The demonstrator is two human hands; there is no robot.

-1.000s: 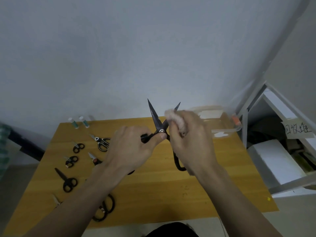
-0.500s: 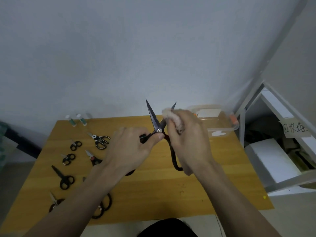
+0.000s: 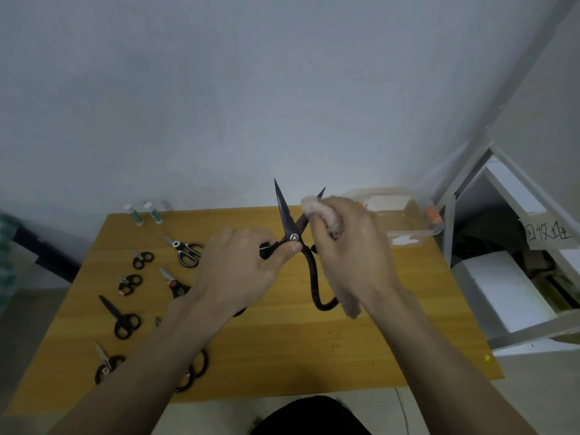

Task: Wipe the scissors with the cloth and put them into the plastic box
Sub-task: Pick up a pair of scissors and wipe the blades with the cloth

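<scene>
Frame centre: left hand [image 3: 241, 274] grips black scissors [image 3: 287, 221] at the pivot, blades open, above the worktop [image 3: 282, 350]. Right hand [image 3: 348, 255] clutches pink cloth [image 3: 317, 210] against right blade. Plastic box [image 3: 417, 221] at worktop's upper-right edge. Spare scissors [image 3: 124, 318] along left side; lower-centre worktop bare.

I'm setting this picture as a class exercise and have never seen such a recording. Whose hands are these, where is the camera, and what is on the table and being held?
No machine here: a person wears a camera on the head, looking down at their own hands. The left hand grips large black scissors, blades open and pointing up. The right hand holds a pinkish cloth against one blade. On the wooden table lie several smaller scissors at left and a clear plastic box at the far right.
</scene>
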